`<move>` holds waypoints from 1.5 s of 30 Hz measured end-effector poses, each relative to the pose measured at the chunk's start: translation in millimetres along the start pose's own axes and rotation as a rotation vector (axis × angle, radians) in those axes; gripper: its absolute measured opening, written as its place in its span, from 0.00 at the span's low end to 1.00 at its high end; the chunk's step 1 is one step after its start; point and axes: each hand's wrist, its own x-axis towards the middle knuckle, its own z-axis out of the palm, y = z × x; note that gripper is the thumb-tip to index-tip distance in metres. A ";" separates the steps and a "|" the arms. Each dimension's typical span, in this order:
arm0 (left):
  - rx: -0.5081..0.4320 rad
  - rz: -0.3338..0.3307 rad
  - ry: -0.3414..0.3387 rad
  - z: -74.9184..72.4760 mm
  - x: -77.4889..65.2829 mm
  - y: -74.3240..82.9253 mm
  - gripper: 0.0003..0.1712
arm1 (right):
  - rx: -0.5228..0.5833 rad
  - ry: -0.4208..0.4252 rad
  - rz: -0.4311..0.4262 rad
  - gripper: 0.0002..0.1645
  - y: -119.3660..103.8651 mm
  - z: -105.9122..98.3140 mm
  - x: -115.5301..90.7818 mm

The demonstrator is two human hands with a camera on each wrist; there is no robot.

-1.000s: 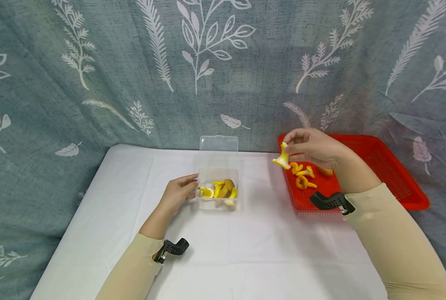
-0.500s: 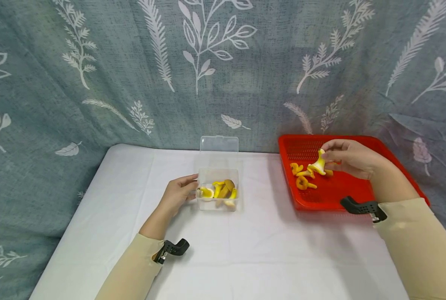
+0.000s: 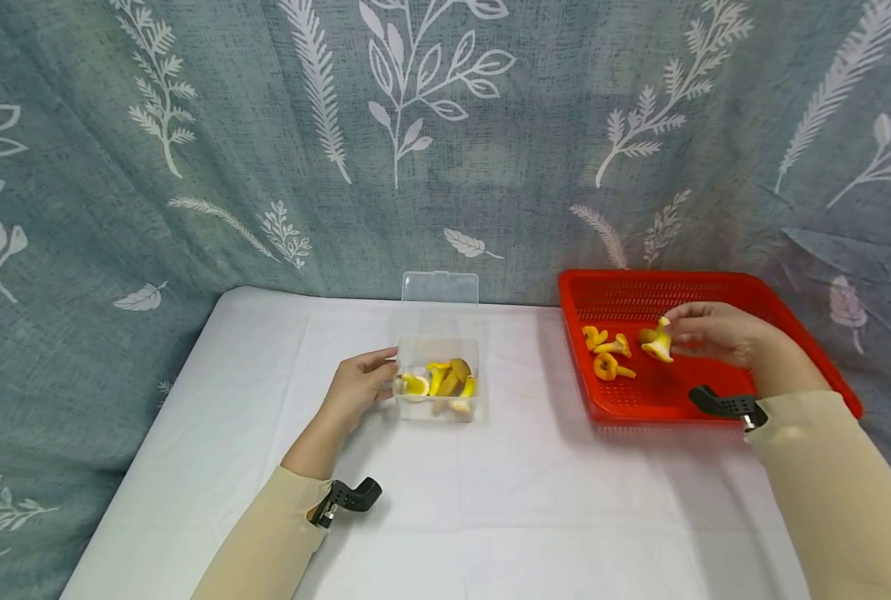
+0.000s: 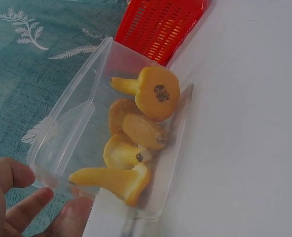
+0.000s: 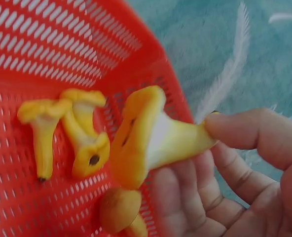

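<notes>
Over the red basket (image 3: 708,392), my right hand (image 3: 724,335) pinches a yellow chanterelle mushroom (image 3: 659,345) by its stem end. The right wrist view shows thumb and index finger on the stem of this chanterelle (image 5: 180,139), its cap pointing away from the hand. Below it, several more chanterelles (image 5: 43,133) lie in the basket. My left hand (image 3: 357,385) rests its fingers against the left side of a clear plastic box (image 3: 437,411). Inside the box, several yellow and brownish mushrooms (image 4: 158,94) lie side by side.
A clear lid (image 3: 440,288) stands open at the back of the box. White cloth (image 3: 445,492) covers the table, and a grey-green leaf-patterned curtain (image 3: 280,125) hangs right behind it. Perforated walls (image 5: 47,39) rim the red basket.
My right hand has moved right and down with the chanterelle, from the basket's left rim to over its middle. The left hand and the box have stayed in place.
</notes>
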 end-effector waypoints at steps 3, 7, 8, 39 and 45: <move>0.007 0.000 0.002 1.1 0.6 -0.3 0.23 | -0.043 0.003 0.047 0.05 7.0 -7.0 6.1; 0.000 -0.003 0.006 1.1 0.2 -0.1 0.23 | -0.085 -0.001 0.126 0.04 14.2 -12.2 13.5; -0.003 -0.005 0.007 1.0 -0.1 0.3 0.23 | -0.092 -0.003 0.149 0.03 15.7 -12.7 15.1; 0.021 -0.027 0.028 3.3 0.5 1.4 0.22 | -0.193 0.000 0.303 0.10 27.9 -15.0 29.0; 0.019 -0.022 0.023 2.0 0.4 1.4 0.23 | -0.241 0.034 0.248 0.13 12.4 -8.3 19.7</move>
